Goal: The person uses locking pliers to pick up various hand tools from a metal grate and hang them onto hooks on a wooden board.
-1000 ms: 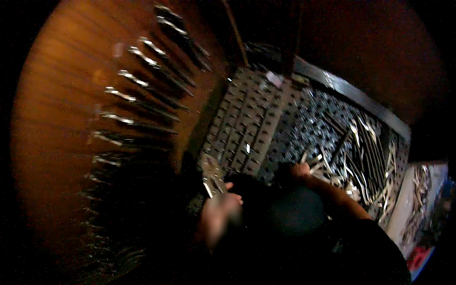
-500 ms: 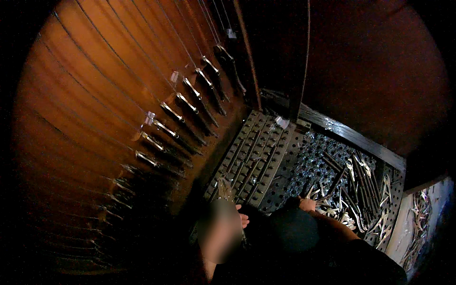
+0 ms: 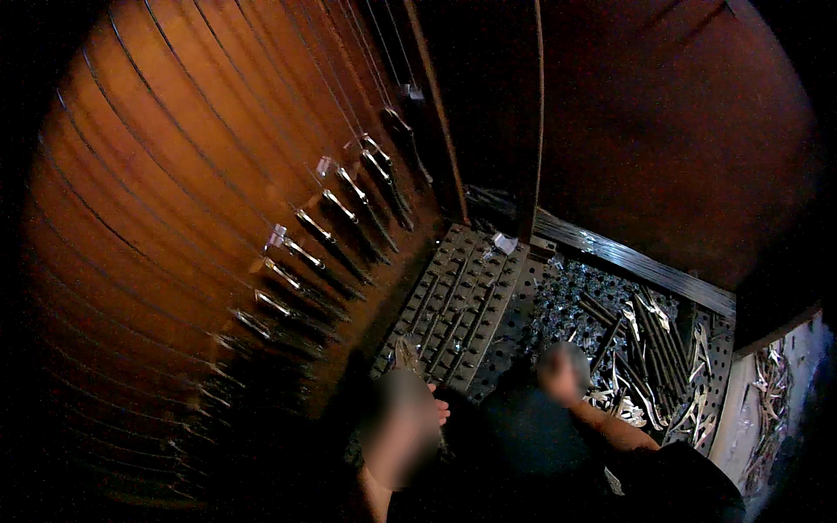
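Note:
My left hand (image 3: 403, 427) is partly blurred, with its fingers curled in at the right side. Slim metal pieces (image 3: 406, 354) stick out beyond its far side, over the near end of a pegged metal rack (image 3: 455, 296); they seem to be in the hand. Farther right, my right hand (image 3: 565, 376) reaches to the left edge of a pile of shiny, forked metal pieces (image 3: 629, 410). Blur covers its fingers, so its grip is hidden. A thin bright tip shows just beyond it. The pile lies on a perforated dark metal bench (image 3: 720, 349).
Bright and dark metal parts (image 3: 305, 253) hang on wires in a row along the rusty orange wall (image 3: 192, 113). Dark bars (image 3: 671, 353) lie on the bench's right side. A bundle of shiny rods (image 3: 636, 261) runs along the back. More metal pieces (image 3: 767, 392) lie beyond the right edge.
The view has shifted slightly, so the rack and bench sit lower and farther left. My right hand has moved a little farther away over the pile. My left hand stays nearly in place.

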`<state>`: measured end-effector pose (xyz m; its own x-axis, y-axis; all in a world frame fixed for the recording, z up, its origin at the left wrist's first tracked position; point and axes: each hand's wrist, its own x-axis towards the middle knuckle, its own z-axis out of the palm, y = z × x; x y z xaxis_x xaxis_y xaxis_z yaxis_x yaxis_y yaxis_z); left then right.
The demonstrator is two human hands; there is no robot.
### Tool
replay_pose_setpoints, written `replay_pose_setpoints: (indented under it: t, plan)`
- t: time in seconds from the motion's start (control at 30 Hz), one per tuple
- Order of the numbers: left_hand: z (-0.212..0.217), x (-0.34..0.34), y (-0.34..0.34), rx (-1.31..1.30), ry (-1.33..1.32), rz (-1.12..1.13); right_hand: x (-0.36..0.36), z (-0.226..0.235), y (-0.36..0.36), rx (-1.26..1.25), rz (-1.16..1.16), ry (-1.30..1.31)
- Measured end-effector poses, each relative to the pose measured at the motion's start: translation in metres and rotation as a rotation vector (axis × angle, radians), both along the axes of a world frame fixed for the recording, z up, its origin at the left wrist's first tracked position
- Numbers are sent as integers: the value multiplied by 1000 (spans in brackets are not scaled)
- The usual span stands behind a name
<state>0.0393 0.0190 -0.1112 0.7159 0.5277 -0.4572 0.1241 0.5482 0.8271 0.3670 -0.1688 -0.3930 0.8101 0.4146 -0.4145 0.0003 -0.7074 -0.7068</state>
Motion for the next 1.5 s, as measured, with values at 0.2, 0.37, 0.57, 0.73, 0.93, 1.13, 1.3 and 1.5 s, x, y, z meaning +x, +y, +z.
replay_pose_setpoints:
  t: [0.2, 0.37, 0.57, 0.73, 0.93, 1.13, 1.3, 1.5]
  plan:
    - [-8, 19, -3, 29, 135, 18, 28, 91, -10, 685, -118, 493]
    - [0, 35, -2, 4, 108, 3, 40, 187, -14, 1092, -70, 1148]
    - [23, 56, -6, 102, 50, -83, 29, 274, 46, 976, 180, 1060]
    - [28, 66, -2, 132, 24, -169, 22, 288, 77, 837, 533, 873]
    - [29, 65, 6, 63, -27, -215, 13, 295, 93, 672, 771, 659]
    - [28, 62, 9, 47, -55, -209, 6, 293, 98, 621, 889, 589]
    - [37, 63, 9, 24, -79, -208, 11, 288, 99, 568, 941, 462]
    - [34, 58, 12, 51, -81, -237, 15, 286, 98, 566, 918, 284]
